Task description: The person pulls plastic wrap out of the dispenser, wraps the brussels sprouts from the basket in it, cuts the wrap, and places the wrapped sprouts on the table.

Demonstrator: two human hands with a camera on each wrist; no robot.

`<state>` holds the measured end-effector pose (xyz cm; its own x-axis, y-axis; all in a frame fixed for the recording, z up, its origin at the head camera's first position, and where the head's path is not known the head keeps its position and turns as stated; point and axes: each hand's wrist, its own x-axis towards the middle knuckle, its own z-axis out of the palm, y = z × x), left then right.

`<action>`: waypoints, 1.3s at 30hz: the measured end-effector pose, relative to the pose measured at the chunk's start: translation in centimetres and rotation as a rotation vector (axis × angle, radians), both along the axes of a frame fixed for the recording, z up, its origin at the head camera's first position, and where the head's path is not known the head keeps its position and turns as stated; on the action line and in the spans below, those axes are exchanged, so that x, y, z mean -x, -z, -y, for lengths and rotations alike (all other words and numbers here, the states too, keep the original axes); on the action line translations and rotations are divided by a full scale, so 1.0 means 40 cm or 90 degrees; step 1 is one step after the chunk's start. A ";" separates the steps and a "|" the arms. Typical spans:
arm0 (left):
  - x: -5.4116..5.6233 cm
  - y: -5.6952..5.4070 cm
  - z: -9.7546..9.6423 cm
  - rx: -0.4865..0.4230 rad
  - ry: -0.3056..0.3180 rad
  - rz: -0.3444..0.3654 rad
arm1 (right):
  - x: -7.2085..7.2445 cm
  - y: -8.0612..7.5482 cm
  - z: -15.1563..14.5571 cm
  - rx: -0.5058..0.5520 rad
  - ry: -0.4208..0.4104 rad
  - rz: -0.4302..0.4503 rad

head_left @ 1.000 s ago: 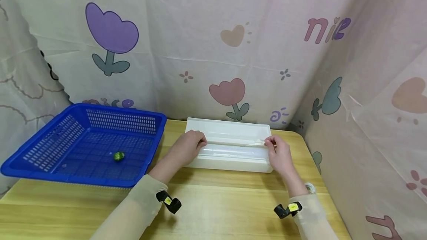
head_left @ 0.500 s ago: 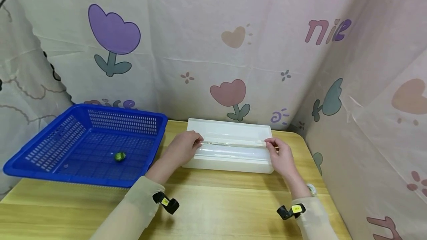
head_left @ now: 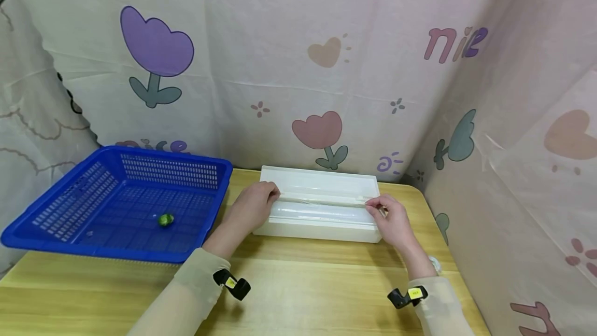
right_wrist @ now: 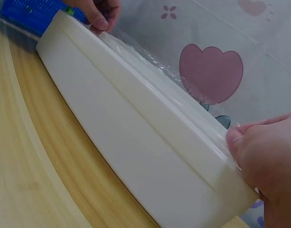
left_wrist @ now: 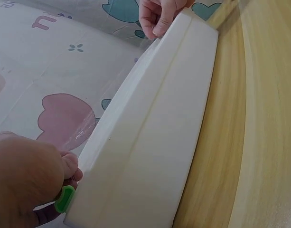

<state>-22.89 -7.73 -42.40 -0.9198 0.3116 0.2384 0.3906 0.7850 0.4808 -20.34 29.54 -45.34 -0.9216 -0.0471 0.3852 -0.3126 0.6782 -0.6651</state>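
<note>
A white cling film dispenser (head_left: 322, 232) sits on the table with its lid (head_left: 322, 178) raised at the back. Inside lies a roll of clear cling film (head_left: 322, 212), its loose edge lifted in a strip across the opening. My left hand (head_left: 252, 206) pinches that edge at the left end, thumb against fingers. At the other end my right hand (head_left: 391, 217) pinches it between thumb and fingertips. In the right wrist view the cling film (right_wrist: 154, 64) stretches between both hands above the box. A small green piece (left_wrist: 65, 199) shows at the box's left end, under my left hand.
A blue plastic basket (head_left: 116, 250) stands on the left of the wooden table (head_left: 308, 294), with a small green and yellow item (head_left: 165, 219) in it. A patterned curtain (head_left: 261, 66) hangs close behind the dispenser and along the right side.
My left hand has moved slightly left and taken hold of the cling film's edge, which now spans between both hands. My right hand has shifted a little to the left.
</note>
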 end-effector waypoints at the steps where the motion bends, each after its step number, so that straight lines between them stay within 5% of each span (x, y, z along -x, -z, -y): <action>1: 0.000 -0.001 0.001 -0.008 -0.004 0.006 | 0.001 0.001 0.000 -0.006 -0.004 -0.019; 6: 0.000 -0.002 0.010 -0.044 -0.033 0.016 | 0.008 0.002 0.006 -0.008 -0.005 -0.064; 17: 0.000 -0.020 0.012 -0.106 -0.074 -0.006 | 0.011 -0.023 0.014 0.015 0.067 -0.015; 24: 0.004 -0.066 0.018 -0.090 -0.031 -0.016 | 0.004 -0.052 0.003 0.030 0.061 -0.028; 39: 0.037 -0.164 0.069 -0.149 0.044 0.094 | 0.010 -0.132 -0.013 0.076 0.010 -0.036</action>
<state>-24.39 -10.48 -35.82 -0.9286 0.3270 0.1757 0.3510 0.6197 0.7020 -20.74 30.06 -40.06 -0.8987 0.0162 0.4382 -0.3418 0.5999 -0.7233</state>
